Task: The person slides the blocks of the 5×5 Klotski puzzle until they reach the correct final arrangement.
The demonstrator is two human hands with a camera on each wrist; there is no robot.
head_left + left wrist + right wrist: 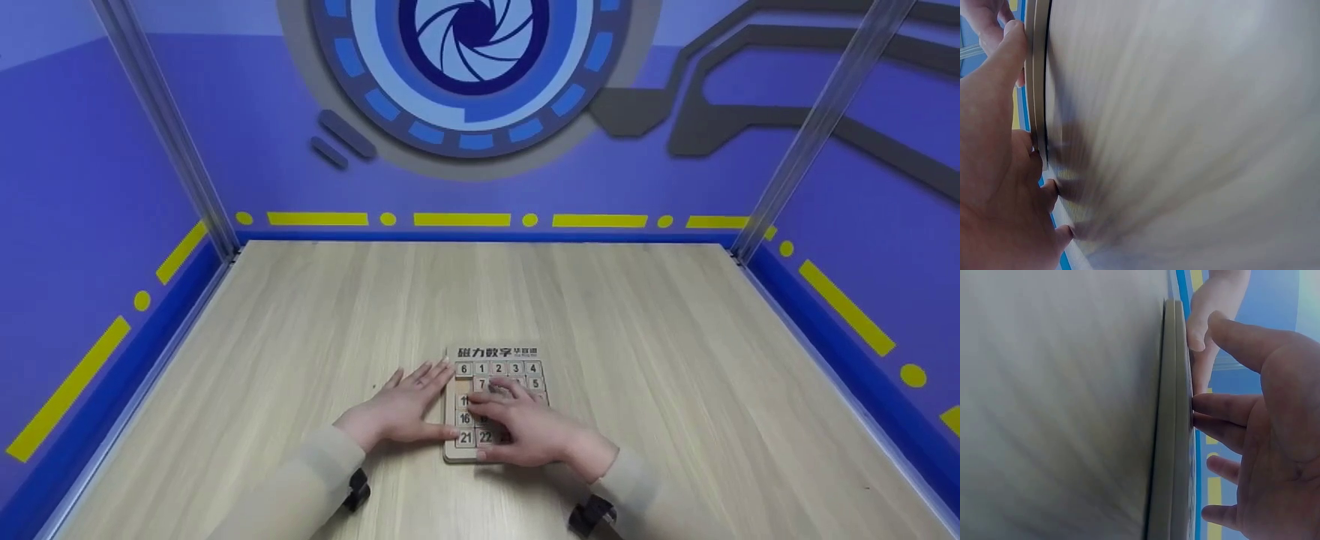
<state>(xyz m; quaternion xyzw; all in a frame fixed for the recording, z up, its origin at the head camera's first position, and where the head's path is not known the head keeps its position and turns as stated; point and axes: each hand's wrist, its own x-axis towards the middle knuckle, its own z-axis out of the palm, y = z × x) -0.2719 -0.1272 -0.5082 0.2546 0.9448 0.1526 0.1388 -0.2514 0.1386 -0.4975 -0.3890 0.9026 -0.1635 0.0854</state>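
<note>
A wooden sliding number puzzle (461, 454) lies flat on the table. Its top row of tiles reads 6, 1, 2, 3, 4, and a bare slot (463, 385) shows at the left of the second row. My left hand (401, 409) rests along the puzzle's left side, fingers spread, with its thumb at the lower left corner near tile 21. Over the tiles lies my right hand (536, 427), two fingertips touching the surface near tile 11 (464, 401) in the right wrist view. It covers many tiles in the middle and right.
The puzzle stands near the front of a pale wood-grain table (637, 322). Blue panels with yellow dashes (462, 220) enclose the back and both sides. Clear corner posts (810, 112) rise at the back corners.
</note>
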